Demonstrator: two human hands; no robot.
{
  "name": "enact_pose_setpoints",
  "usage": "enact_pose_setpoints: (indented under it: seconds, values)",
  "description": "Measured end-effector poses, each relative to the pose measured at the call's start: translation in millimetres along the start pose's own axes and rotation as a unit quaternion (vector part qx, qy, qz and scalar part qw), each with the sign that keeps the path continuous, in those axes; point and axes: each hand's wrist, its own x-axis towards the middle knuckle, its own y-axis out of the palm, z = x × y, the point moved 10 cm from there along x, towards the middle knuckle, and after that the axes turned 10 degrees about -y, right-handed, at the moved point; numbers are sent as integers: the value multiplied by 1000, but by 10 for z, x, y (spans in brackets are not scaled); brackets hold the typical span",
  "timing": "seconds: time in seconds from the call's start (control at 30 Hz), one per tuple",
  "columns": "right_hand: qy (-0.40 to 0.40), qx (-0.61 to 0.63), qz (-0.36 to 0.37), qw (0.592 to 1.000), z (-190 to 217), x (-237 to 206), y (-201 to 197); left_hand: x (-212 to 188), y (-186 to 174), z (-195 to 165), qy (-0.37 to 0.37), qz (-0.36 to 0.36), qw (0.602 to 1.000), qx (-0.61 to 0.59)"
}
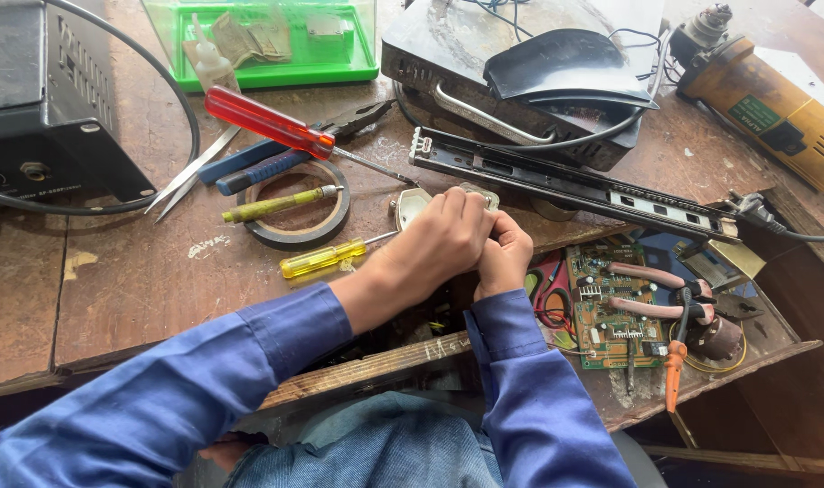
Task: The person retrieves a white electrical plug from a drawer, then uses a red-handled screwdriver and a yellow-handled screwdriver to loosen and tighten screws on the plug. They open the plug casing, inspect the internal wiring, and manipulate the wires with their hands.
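1. Head view, hands: the left hand [439,239] and the right hand [502,253] were pressed together at the near edge of the desk [131,280], both in blue sleeves. The left hand's grip was curled over the right, fingers folded down; the right hand's grip was closed into a fist beneath it.
2. Head view, held thing: a small pale metal part [410,206] showed just beyond the left knuckles, touching the fingers. Most of it was hidden by the hands, so I could not tell which grip pinched it or how.
3. Head view, nearest tools: a yellow-handled screwdriver [323,258] lay just left of the left hand, near the desk's front edge. A roll of black tape [296,226] lay beyond it, with an olive-handled tool [276,205] across it.
4. Head view, further left: a red-handled screwdriver [267,122] lay slanted over blue-handled pliers [258,163], and tweezers [195,172] lay beside them. A black box [50,99] stood at the far left corner, a green tray [267,45] at the far edge.
5. Head view, right side: a long metal drawer slide [565,181] ran beyond the hands, in front of a dark appliance [520,81]. A yellow angle grinder [773,108] lay at the far right corner.
6. Head view, open drawer: right of the hands sat a green circuit board [611,307] with pink-handled pliers [656,289] across it.
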Motion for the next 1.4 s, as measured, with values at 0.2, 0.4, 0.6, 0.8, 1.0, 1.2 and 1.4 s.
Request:
enact_pose_setpoints:
  seconds: [0.2, 0.4, 0.6, 0.8, 1.0, 1.2, 1.4]
  values:
    - [-5, 23, 16, 1000, 27, 0, 12, -39, -28, -57, -76, -8, 995, 62]
    - [-34, -16, 33, 999, 51, -14, 41, -63, 228, -8, -153, 64, 986, -26]
    - [-66, -108, 34, 991, 129, -31, 19, -138, 398, 173, -256, 70, 925, -272]
    - [-43, -54, 38, 997, 28, -16, -1, -223, 473, 295, -287, 73, 853, -429]
    - [-36, -30, 56, 997, -30, -4, -18, -275, 588, 398, -326, 78, 795, -506]
    - [-18, 8, 58, 998, -40, -36, -7, -257, 532, 499, -233, 92, 774, -581]
    - [-19, -1, 57, 998, -12, -39, 26, -261, 509, 614, -238, 141, 754, -596]
